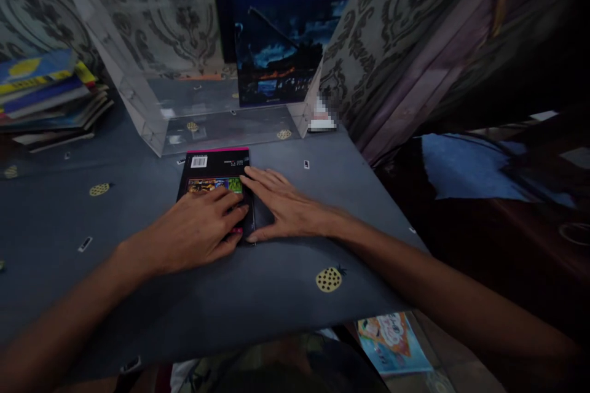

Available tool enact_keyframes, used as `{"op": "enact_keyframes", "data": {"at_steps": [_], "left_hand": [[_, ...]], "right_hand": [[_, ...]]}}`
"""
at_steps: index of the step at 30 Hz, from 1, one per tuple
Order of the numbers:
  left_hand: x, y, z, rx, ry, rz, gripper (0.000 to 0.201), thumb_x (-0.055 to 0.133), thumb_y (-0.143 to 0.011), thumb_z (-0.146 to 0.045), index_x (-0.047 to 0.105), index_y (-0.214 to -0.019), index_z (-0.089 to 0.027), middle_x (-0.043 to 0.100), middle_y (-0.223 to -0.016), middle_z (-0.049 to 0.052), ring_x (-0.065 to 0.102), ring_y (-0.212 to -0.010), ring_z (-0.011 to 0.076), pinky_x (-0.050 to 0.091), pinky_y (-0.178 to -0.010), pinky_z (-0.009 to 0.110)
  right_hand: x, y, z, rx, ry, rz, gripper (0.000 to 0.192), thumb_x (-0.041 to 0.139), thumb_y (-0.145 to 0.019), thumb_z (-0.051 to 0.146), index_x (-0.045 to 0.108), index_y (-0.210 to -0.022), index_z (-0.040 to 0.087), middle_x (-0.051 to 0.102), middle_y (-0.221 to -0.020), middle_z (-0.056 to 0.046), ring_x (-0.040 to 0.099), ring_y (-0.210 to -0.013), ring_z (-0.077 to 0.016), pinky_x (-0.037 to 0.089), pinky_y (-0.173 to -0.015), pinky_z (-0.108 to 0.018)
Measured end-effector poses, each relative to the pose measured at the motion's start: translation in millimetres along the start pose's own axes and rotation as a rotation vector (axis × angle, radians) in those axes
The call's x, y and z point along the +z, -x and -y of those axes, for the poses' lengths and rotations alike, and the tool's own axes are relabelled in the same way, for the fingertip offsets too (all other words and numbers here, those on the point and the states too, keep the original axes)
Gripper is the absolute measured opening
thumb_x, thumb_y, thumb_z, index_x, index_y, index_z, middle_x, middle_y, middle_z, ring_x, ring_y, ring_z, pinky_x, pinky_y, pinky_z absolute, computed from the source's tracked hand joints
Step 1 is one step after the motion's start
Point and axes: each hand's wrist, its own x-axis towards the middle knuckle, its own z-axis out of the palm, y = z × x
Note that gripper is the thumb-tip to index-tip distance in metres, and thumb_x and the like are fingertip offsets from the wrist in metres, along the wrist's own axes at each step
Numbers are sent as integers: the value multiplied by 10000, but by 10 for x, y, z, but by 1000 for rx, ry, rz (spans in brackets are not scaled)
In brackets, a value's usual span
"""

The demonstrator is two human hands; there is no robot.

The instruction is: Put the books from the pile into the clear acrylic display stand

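Observation:
A black book [216, 163] with a pink edge, a barcode and a small colour picture lies flat on the grey tablecloth. Across its lower half rests my left hand [203, 224], palm down with the fingers stretched out, covering part of the cover. My right hand [281, 206] is at the book's right edge, fingers extended and thumb apart, the tips touching that side. Just beyond the book stands a clear acrylic rack [221, 132], with a large dark blue book [281, 43] upright at its right side.
A pile of books [50, 98] sits at the far left of the table [184, 313]. Patterned wallpaper rises behind the rack. Right of the table's edge are a blue cloth-like sheet [474, 166] and dark furniture. Below the front edge lies a colourful booklet [394, 344].

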Motion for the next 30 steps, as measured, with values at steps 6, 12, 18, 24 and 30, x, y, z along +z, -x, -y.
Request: {"op": "enact_keyframes", "data": {"at_steps": [6,12,18,24,30], "left_hand": [[151,-106,98,-42,-31,-89,381,479,-998,-292,622,-1303,-113,624,-1363,177,621,-1201,314,577,-925,472],[173,-281,233,-63,-12,-117,373,463,-996,-259,601,-1298,-89,645,-1270,173,612,-1160,294,565,-926,451],[276,-470,438,-71,-21,-148,371,454,-1004,-254,599,-1302,-88,602,-1408,169,568,-1278,294,529,-1027,449],[376,-566,606,-106,30,-152,489,439,-1007,-311,509,-1417,-55,516,-1522,198,469,-1424,310,432,-1141,490],[359,-565,637,-134,143,-154,538,410,-1018,-372,454,-1458,-66,513,-1525,198,457,-1436,298,438,-1125,478]], "right_hand": [[-27,-3,44,19,-33,22,1195,575,-818,825,121,-1633,78,148,-1682,-265,104,-1585,-352,154,-1273,-595],[-33,-1,49,16,-66,2,1277,645,-796,790,-10,-1642,93,114,-1689,-262,82,-1585,-361,162,-1274,-598],[-75,-7,87,86,-102,14,1353,679,-756,801,-30,-1637,58,14,-1689,-285,9,-1585,-376,154,-1276,-587],[-89,-4,93,107,-106,45,1368,642,-759,829,-72,-1631,53,-70,-1684,-278,-54,-1582,-367,120,-1270,-608],[-82,2,66,59,-60,54,1265,633,-795,802,28,-1647,88,18,-1688,-265,10,-1585,-367,130,-1274,-603]]}}
